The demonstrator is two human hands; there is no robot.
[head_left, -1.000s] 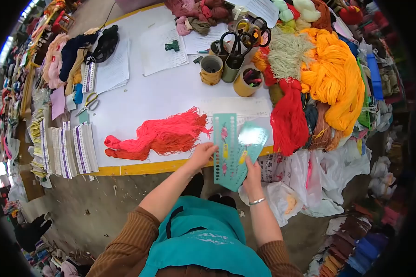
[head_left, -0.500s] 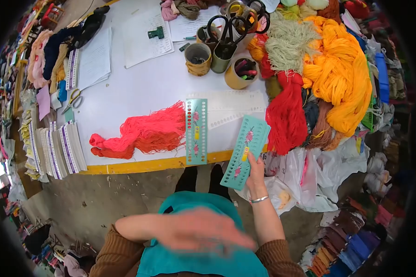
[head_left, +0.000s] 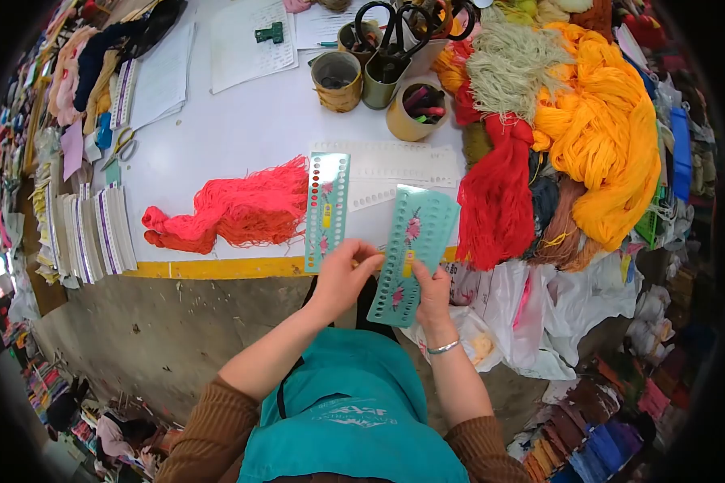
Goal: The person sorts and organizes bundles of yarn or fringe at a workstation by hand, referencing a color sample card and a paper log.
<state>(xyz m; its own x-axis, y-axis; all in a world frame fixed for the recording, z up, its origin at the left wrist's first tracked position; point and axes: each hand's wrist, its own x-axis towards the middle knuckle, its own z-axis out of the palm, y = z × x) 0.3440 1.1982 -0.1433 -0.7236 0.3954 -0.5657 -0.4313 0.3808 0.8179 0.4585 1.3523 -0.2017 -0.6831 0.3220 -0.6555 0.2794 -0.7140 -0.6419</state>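
My right hand (head_left: 433, 299) grips a teal thread card (head_left: 412, 233) with rows of holes, pink printed flowers and a yellow label, thumb on its face. It is tilted above the table's front edge. My left hand (head_left: 346, 278) is beside that card's left edge, thumb and fingers drawn together; what they pinch, if anything, I cannot make out. Just beyond it, a second teal thread card (head_left: 328, 193) lies on the table, its lower end close to my fingers. Coral-red thread (head_left: 234, 205) spreads to its left, the ends reaching the card's holed edge.
White holed strips (head_left: 395, 169) lie behind the cards. Cups with scissors (head_left: 391, 64) and pens (head_left: 423, 105) stand farther back. Orange (head_left: 600, 137) and red (head_left: 499, 201) yarn heaps fill the right side. Stacked white cards (head_left: 114, 229) and small scissors (head_left: 121, 147) are at left.
My left hand has moved from in front of my apron up to the left edge of the held card. My right hand keeps its hold on the card, and the view has shifted slightly.
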